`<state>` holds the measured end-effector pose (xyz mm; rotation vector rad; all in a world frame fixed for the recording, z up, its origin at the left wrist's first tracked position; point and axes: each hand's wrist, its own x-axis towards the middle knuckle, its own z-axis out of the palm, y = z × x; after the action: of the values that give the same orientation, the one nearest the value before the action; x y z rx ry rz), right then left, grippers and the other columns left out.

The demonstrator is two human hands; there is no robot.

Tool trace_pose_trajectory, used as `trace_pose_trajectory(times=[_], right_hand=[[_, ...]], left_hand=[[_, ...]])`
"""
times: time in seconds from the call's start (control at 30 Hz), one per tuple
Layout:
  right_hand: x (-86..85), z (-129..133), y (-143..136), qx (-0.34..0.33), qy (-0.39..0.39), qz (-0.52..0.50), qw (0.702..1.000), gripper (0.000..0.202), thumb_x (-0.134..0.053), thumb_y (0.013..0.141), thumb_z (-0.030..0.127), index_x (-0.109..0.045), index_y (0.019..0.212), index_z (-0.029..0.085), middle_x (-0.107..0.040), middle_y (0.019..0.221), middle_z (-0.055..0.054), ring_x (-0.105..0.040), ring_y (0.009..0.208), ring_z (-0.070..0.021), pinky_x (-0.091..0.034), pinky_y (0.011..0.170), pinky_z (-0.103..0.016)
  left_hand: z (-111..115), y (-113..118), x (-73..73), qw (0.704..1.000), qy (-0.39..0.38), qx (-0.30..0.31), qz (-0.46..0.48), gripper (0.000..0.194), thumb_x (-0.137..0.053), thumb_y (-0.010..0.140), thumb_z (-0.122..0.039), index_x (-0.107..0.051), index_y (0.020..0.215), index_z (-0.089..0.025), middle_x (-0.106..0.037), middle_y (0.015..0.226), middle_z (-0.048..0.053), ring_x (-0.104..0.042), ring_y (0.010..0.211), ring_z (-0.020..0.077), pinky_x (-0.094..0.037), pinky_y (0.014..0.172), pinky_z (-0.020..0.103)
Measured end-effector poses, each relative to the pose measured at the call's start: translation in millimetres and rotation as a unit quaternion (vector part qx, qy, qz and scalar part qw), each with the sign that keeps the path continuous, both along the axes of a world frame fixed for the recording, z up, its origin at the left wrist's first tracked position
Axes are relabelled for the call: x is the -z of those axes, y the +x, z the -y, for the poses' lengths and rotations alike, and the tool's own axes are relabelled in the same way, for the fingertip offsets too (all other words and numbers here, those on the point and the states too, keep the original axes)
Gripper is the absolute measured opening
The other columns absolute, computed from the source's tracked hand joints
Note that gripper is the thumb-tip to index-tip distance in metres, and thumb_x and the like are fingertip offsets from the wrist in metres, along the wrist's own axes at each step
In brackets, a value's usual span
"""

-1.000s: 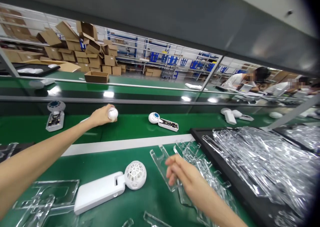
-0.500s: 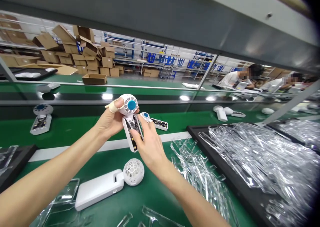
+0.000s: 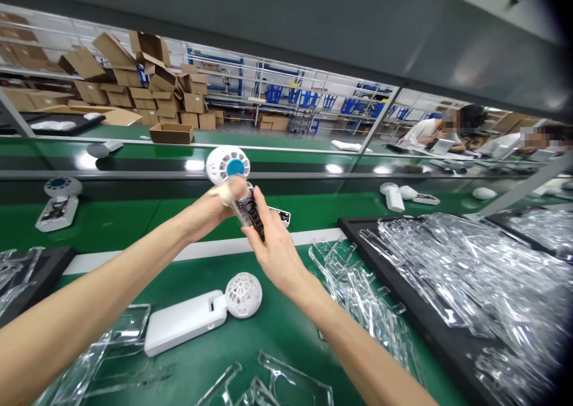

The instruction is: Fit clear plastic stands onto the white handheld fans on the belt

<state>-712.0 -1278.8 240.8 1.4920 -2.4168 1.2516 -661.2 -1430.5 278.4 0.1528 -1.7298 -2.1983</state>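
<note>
Both my hands are closed round one white handheld fan (image 3: 215,162), its blue-centred round head up and its handle showing a dark circuit board inside. My left hand (image 3: 224,200), with a pale wrap on the thumb, grips it at the neck just under the head. My right hand (image 3: 275,245) clasps the lower handle from the right, fingers along its edges. Behind the right fingers, part of another opened fan handle (image 3: 283,216) shows on the belt. Below my hands a closed white fan (image 3: 188,322) lies on the green surface, its grille head to the right.
Clear plastic frames (image 3: 358,292) lie loose to the right, beside a black tray (image 3: 430,322) heaped with more. Other clear pieces (image 3: 286,382) lie near me. An opened fan (image 3: 58,206) sits far left on the belt. A metal shelf (image 3: 268,30) hangs overhead. Two people work at back right.
My left thumb has moved down from the fan's head to its neck and upper handle. The fan has risen slightly in view, and my right hand has shifted a little to the right.
</note>
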Motion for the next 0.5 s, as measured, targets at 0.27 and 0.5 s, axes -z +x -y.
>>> trace_pose_trajectory(times=[0.27, 0.5], right_hand=[[-4.0, 24, -31, 0.141, -0.210, 0.213, 0.944, 0.043, -0.029, 0.094, 0.044, -0.061, 0.088, 0.015, -0.062, 0.081, -0.005, -0.057, 0.076, -0.0157, -0.045, 0.071, -0.027], [4.5, 40, -39, 0.172, -0.255, 0.209, 0.928, 0.051, -0.025, 0.094, 0.039, -0.043, 0.050, 0.020, -0.045, 0.050, 0.001, -0.047, 0.054, -0.0115, -0.037, 0.058, -0.025]], left_hand=[[-34, 3, -1.2, 0.985, -0.067, -0.146, -0.057, 0.035, -0.080, 0.060, -0.036, -0.067, 0.086, -0.016, -0.068, 0.090, 0.005, -0.063, 0.088, 0.0233, -0.053, 0.075, 0.033], [-53, 11, 0.2, 0.978, -0.040, -0.198, -0.051, 0.019, -0.074, 0.065, -0.024, -0.064, 0.080, -0.017, -0.067, 0.087, 0.003, -0.061, 0.101, 0.0275, -0.053, 0.081, 0.035]])
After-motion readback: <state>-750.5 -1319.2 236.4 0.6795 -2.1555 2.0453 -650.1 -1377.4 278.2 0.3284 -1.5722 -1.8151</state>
